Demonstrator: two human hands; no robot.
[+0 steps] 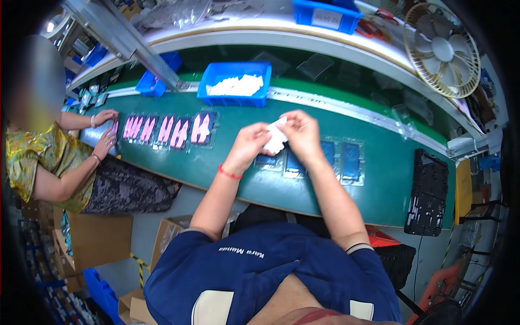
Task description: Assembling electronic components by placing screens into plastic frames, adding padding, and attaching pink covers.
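Your shirt [273, 241] fills bottom centre; left hand [250, 143] and right hand [303, 133] pinch a white piece [275, 141], perhaps paper, mid-frame.

Caged fan [442, 49] up top right, by the shelf [260, 24]. Blue bin [325, 20] with white label sits on the shelf's edge. Black moulded tray [428, 192] at the right end of the surface [387, 162], yellow panel [463, 189] beyond it. I see a co-worker [43, 173] in a yellow patterned top, left. Cardboard box [103, 238] below; striped tape [142, 268] on the floor [184, 201].
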